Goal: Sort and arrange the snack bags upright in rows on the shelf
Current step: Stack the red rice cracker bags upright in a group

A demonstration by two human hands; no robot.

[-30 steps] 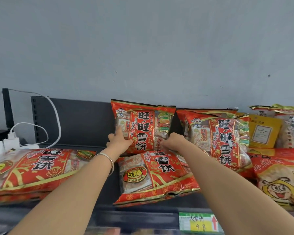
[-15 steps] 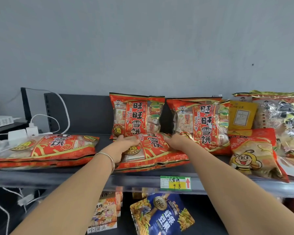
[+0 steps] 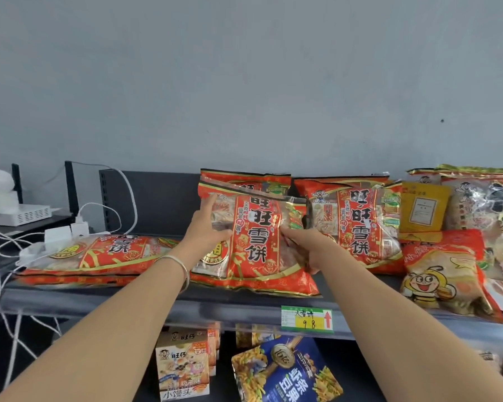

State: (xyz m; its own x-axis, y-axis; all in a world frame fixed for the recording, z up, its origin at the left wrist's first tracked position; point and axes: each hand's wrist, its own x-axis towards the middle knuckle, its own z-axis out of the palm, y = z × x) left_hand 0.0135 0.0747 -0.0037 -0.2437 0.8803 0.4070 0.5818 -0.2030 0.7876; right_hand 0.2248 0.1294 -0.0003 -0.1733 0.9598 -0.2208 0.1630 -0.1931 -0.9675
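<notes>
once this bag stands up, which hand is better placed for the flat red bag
Left, probably: left hand touches the raised bag on the side nearest the flat bag; right hand would cross.

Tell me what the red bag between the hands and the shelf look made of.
Red bag: probably glossy plastic film; it glints, crinkles, and has see-through patches. Shelf: seemingly dark painted metal; thin rigid front edge, dull sheen.
</notes>
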